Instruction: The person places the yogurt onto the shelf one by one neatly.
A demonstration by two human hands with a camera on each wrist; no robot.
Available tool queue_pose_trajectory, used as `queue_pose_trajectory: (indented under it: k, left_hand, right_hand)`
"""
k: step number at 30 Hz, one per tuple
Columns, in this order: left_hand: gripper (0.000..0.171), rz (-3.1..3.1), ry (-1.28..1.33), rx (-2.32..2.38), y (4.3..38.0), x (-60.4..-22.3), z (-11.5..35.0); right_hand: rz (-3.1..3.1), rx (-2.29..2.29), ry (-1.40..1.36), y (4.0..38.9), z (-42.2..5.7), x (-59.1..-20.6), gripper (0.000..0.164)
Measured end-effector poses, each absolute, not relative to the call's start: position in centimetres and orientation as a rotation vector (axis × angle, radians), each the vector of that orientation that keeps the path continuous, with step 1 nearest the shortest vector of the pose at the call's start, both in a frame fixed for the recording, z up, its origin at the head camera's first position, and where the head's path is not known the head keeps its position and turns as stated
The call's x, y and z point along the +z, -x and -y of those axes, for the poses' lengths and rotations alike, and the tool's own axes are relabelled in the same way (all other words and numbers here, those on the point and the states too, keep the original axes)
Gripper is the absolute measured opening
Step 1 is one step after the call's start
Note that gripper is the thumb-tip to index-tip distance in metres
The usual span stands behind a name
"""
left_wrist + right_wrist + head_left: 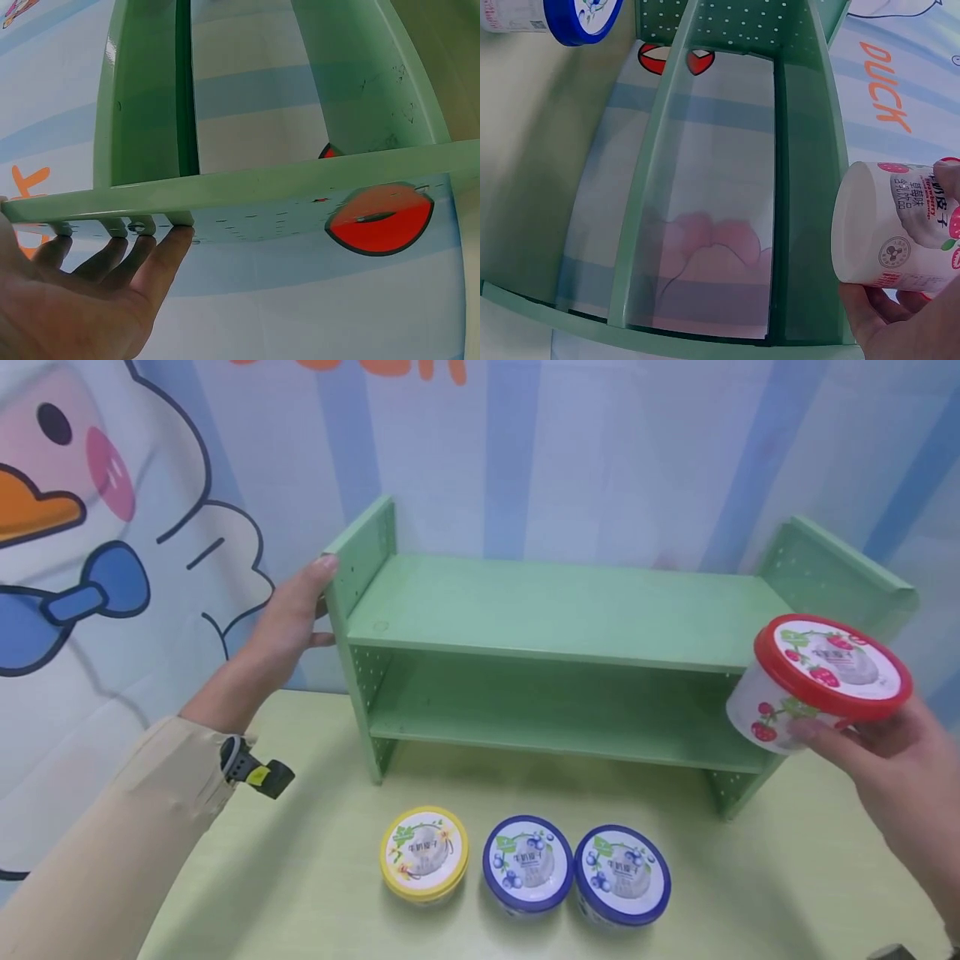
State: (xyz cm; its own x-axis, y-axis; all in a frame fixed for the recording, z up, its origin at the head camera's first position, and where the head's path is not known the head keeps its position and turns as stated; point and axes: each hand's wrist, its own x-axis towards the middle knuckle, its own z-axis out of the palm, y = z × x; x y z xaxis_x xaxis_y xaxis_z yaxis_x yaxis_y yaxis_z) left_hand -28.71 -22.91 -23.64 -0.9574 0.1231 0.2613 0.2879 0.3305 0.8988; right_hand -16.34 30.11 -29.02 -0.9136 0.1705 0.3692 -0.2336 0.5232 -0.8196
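Observation:
A green two-tier shelf [480, 652] stands against the backdrop. At its left side panel [247, 187] is my left hand [288, 614]; its straight fingers [161, 270] press the panel's outer face. My right hand [896, 760] grips a white ice cream tub [776, 710] with a red strawberry lid, raised in front of the shelf's right end. In the right wrist view the tub [892, 229] lies tilted, its bottom toward the shelf. Part of my right hand [907, 322] is hidden behind the tub.
On the table [300, 860] before the shelf sit a yellow-lidded tub [425, 853] and two blue-lidded tubs, one on the left [527, 865] and one on the right [622, 875], side by side. A backdrop [600, 460] with a cartoon duck hangs behind.

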Motion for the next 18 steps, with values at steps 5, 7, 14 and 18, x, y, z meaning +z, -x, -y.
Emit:
queue_pose_trajectory:
  k: [5,7,14,18]
  left_hand:
    - [0.074,2.432,0.390,-1.703,28.8,-23.8,23.0]
    - [0.074,2.434,0.392,-1.701,28.9,-23.8,23.0]
    - [0.074,2.443,0.383,-1.693,28.7,-23.7,23.0]
    - [0.073,2.443,0.393,-1.693,28.7,-23.7,22.9]
  right_hand:
    - [2.289,1.443,-0.117,16.6,-30.2,-28.8,0.069]
    - [2.257,1.484,-0.144,16.6,-30.1,-28.7,0.068]
    - [2.296,1.380,-0.123,16.7,-29.8,-28.1,0.065]
    - [2.316,1.340,-0.108,16.7,-29.6,-27.7,0.064]
